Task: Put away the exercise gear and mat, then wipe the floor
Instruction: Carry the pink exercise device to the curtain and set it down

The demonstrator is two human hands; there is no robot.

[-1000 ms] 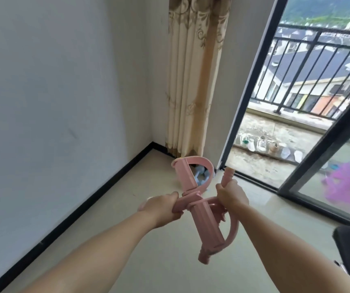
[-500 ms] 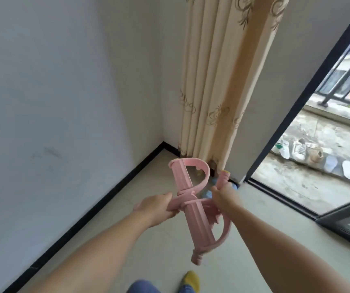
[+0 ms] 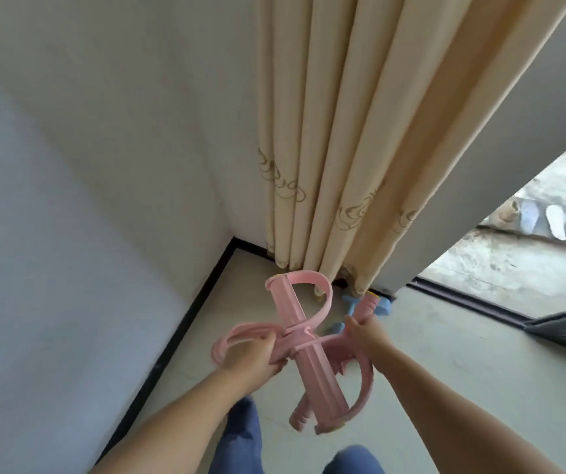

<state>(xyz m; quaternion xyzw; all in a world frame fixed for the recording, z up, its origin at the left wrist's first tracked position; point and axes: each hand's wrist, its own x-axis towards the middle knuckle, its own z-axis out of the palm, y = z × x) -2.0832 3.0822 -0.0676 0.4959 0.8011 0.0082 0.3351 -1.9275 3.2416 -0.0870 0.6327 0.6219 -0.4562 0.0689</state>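
I hold a pink plastic exerciser (image 3: 312,364) with curved loops and ribbed bars in front of me, above the floor near the room corner. My left hand (image 3: 257,354) grips its left loop near the centre. My right hand (image 3: 365,336) grips the upper right handle bar. Behind the exerciser, blue dumbbells (image 3: 379,306) lie on the floor at the foot of the curtain, partly hidden by my right hand and the pink bar.
A beige curtain (image 3: 336,165) hangs into the corner. White walls with a black skirting board (image 3: 172,340) run along the left. A sliding-door track (image 3: 480,302) and the balcony lie to the right. My knees in blue trousers (image 3: 244,436) show below.
I have walked closer to the corner; the curtain and wall now fill the view. The exerciser's left loop has come into sight beside my left hand. Both grips are unchanged.
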